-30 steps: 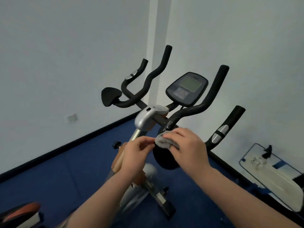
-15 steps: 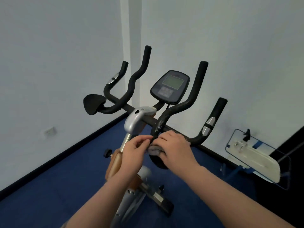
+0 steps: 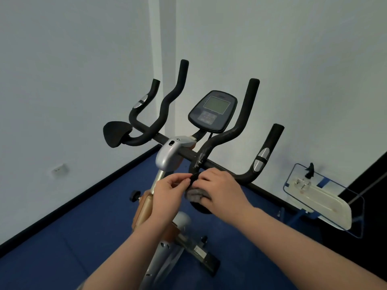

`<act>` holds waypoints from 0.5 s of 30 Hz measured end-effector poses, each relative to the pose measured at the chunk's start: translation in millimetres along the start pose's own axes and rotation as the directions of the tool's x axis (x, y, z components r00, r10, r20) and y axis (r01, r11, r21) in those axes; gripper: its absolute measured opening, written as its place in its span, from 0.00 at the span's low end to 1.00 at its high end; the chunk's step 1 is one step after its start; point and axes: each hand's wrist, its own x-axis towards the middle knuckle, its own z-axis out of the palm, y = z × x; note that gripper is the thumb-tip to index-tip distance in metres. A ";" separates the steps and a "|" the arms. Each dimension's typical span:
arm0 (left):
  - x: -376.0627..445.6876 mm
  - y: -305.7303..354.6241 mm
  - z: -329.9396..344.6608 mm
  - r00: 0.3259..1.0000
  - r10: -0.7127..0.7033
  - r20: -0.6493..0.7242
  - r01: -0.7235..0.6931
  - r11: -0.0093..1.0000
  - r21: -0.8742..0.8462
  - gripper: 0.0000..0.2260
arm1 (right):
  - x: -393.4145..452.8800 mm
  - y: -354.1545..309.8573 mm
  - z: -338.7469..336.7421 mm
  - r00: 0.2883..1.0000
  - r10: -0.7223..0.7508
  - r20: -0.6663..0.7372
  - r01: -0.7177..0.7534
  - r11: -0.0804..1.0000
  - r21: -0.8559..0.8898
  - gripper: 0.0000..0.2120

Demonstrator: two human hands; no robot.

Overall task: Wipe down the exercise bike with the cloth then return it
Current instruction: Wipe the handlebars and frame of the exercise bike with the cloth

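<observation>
Blue-floored corner | right hand [image 3: 219, 190] clutches cloth [image 3: 193, 195] under handlebar [image 3: 211, 147] base, bar rising up-right | left hand [image 3: 167, 194] pinches strap [image 3: 193, 177] alongside

this looked like a small gym or exercise room: an exercise bike [image 3: 180, 155] with a console [image 3: 212, 110] stood on blue padded flooring [image 3: 73, 227] in a bare white-walled corner [image 3: 159, 49].

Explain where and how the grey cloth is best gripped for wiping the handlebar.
Judging by its pose, grip the bunched cloth around its middle from above, as the right hand does. It is wadded against the black handlebar, so fingers curled over the top press it on.
</observation>
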 end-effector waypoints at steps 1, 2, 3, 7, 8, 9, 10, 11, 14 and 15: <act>-0.2 -0.6 0.0 1.000 -0.007 -0.005 0.007 1.000 -0.006 0.08 | -5.3 0.9 3.7 1.000 -0.020 0.012 0.020 1.000 0.002 0.12; -0.3 -1.2 -0.1 1.000 -0.008 -0.007 0.008 1.000 -0.010 0.08 | -9.7 3.2 3.5 0.998 -0.049 0.050 0.049 0.999 -0.003 0.13; -0.2 -1.9 -0.5 1.000 -0.008 -0.007 0.008 1.000 -0.009 0.09 | -12.4 6.8 -0.3 0.990 -0.080 0.114 0.082 0.997 -0.014 0.13; -1.5 -3.4 -1.8 1.000 -0.011 -0.017 0.010 1.000 -0.023 0.08 | -3.0 17.8 -31.7 0.968 -0.071 0.242 0.070 0.997 0.014 0.10; -1.6 -3.6 -2.1 1.000 -0.013 -0.025 0.012 0.999 -0.037 0.08 | 3.5 19.4 -37.7 0.988 -0.018 0.151 0.010 0.998 0.054 0.10; -1.8 -3.7 -2.1 0.999 -0.020 -0.035 0.018 0.999 -0.050 0.08 | 10.4 20.2 -40.3 0.999 0.030 0.020 -0.032 0.994 0.106 0.10; -2.1 -3.9 -1.7 0.999 -0.030 -0.045 0.027 0.998 -0.061 0.07 | 16.5 19.1 -39.7 0.994 0.065 -0.083 -0.052 0.988 0.145 0.10; -2.5 -4.0 -1.2 0.998 -0.039 -0.051 0.035 0.997 -0.073 0.07 | 21.8 15.9 -36.9 0.989 0.073 -0.127 -0.054 0.987 0.151 0.11; -4.1 -2.7 -1.0 0.997 -0.053 -0.052 0.047 0.993 -0.106 0.05 | 21.4 12.4 -13.5 0.996 0.032 -0.077 -0.026 0.997 0.072 0.15; -4.3 -2.3 -1.9 0.997 -0.054 -0.052 0.048 0.993 -0.106 0.05 | 15.5 19.0 -9.4 0.995 0.060 -0.077 -0.053 0.995 0.088 0.16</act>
